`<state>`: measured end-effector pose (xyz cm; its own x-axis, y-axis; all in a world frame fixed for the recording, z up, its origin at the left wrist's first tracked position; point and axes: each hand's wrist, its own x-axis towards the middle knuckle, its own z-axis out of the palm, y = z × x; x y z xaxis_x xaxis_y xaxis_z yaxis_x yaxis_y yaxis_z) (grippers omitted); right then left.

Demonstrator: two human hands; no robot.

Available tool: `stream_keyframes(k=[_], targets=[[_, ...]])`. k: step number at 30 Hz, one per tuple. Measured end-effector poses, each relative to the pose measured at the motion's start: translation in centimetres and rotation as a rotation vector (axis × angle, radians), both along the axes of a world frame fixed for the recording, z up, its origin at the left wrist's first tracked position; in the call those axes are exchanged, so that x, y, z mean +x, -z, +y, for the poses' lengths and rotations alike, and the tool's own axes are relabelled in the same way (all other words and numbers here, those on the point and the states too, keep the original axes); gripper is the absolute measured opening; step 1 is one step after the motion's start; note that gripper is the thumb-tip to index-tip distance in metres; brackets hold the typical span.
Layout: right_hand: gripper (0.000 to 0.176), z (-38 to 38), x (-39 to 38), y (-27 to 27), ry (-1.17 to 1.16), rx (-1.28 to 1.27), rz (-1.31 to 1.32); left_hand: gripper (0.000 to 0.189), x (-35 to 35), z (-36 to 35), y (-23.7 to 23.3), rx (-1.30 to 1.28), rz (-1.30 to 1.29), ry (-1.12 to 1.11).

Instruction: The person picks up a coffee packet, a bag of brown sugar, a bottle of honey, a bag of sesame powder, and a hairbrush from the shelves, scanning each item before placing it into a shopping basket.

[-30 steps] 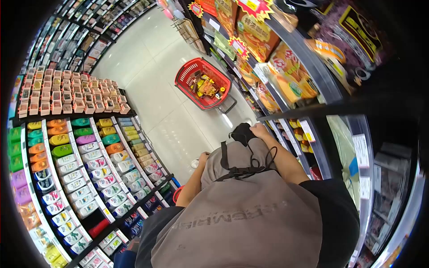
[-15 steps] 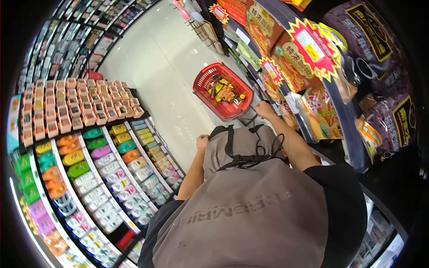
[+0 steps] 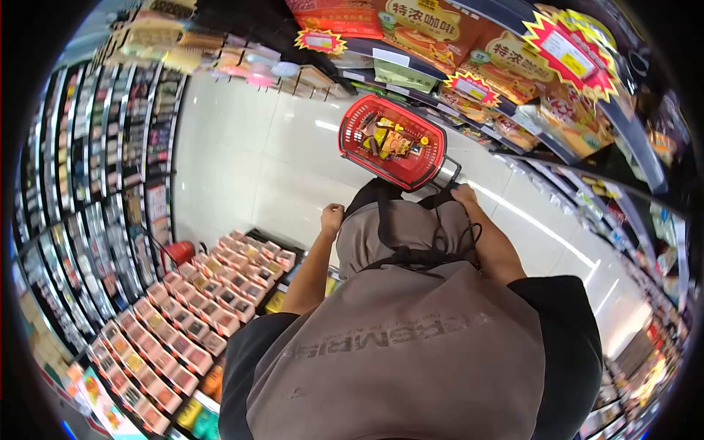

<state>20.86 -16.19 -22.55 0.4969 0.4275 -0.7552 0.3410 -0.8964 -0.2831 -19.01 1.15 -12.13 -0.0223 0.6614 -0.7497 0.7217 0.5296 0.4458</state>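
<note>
The red basket [image 3: 402, 174] sits on the pale floor [image 3: 227, 147], ahead of the person and towards the right, between the two sides of the aisle. Its dark handle [image 3: 457, 170] reaches back to the right hand [image 3: 463, 193], whose fingers appear to be closed on its end, though the grip is partly hidden. The left hand [image 3: 332, 218] is out to the side, fingers curled in narrow, with nothing seen in it; it is nearest the display of pink boxes [image 3: 191, 323].

Handling the basket well calls for a firm but easy wrist, a low, even pull, and enough room for its corners beside the snack shelf [image 3: 433, 79] and for the feet behind it. A sudden turn could slide the load about.

Inside, the goods lie loosely grouped: a yellow packet [image 3: 380, 135], a brown-and-yellow packet [image 3: 397, 144], a dark, slim item [image 3: 372, 147] and a small yellow-topped item [image 3: 424, 140]. Bare red bottom shows around them.
</note>
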Motion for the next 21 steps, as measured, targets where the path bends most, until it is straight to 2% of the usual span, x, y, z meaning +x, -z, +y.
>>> stream_keyframes(k=[1, 2, 3, 4, 5, 7, 8, 9, 10, 12, 14, 15, 17, 18, 19, 21], targets=[[0.037, -0.2, -0.9, 1.3, -0.244, 0.102, -0.141, 0.031, -0.8, 0.9, -0.8, 0.009, -0.018, 0.028], [0.038, 0.8, -1.9, 0.3, -0.215, 0.1, -0.109, 0.032, -1.0, 1.7, -1.1, -0.004, 0.044, 0.14], [0.037, 1.6, -3.0, -1.4, -0.193, 0.2, -0.081, 0.034, -1.2, 2.1, -1.2, -0.019, 0.107, 0.248], [0.034, 2.7, -3.8, -2.7, -0.014, 0.205, 0.115, 0.039, -1.2, 2.6, -1.5, -0.044, 0.098, 0.353], [0.032, 4.5, -4.6, -8.6, 0.176, 0.188, 0.314, 0.039, -1.7, 2.9, 0.4, -0.042, 0.089, 0.372], [0.032, 5.1, -6.2, -9.1, 0.21, 0.287, 0.291, 0.046, -2.4, 3.6, 5.0, 0.028, 0.053, 0.529], [0.033, 5.0, -7.2, -9.3, 0.216, 0.322, 0.281, 0.048, -2.2, 4.0, 5.2, 0.051, -0.051, 0.616], [0.033, 4.7, -7.7, -8.9, 0.223, 0.354, 0.276, 0.048, -1.5, 4.0, 4.8, 0.048, -0.055, 0.63], [0.034, 3.7, -8.2, -6.3, 0.176, 0.385, 0.226, 0.046, -0.4, 3.9, 3.3, 0.055, -0.022, 0.621], [0.034, 2.0, -9.0, -9.2, 0.129, 0.345, 0.177, 0.037, 1.1, 3.5, 1.2, 0.063, 0.011, 0.572], [0.035, -0.4, -9.2, -8.9, 0.027, 0.332, 0.021, 0.033, 1.9, 3.2, 0.3, 0.064, -0.016, 0.594], [0.035, -2.2, -9.4, -9.3, 0.033, 0.325, 0.013, 0.03, 1.3, 2.1, 0.4, 0.048, -0.03, 0.599], [0.038, -5.0, -9.2, -9.8, 0.262, 0.217, 0.183, 0.028, 0.7, 0.2, 0.9, 0.123, -0.028, 0.522], [0.037, -6.6, -9.0, -9.7, 0.276, 0.187, 0.187, 0.027, 0.9, 0.4, 1.6, 0.213, -0.02, 0.444], [0.037, -7.9, -8.6, -8.7, 0.29, 0.197, 0.179, 0.027, 0.9, 0.5, 2.2, 0.221, -0.028, 0.459], [0.036, -12.4, -9.6, -6.8, 0.281, 0.131, 0.079, 0.026, -0.4, -1.0, 3.4, 0.21, -0.086, 0.287]])
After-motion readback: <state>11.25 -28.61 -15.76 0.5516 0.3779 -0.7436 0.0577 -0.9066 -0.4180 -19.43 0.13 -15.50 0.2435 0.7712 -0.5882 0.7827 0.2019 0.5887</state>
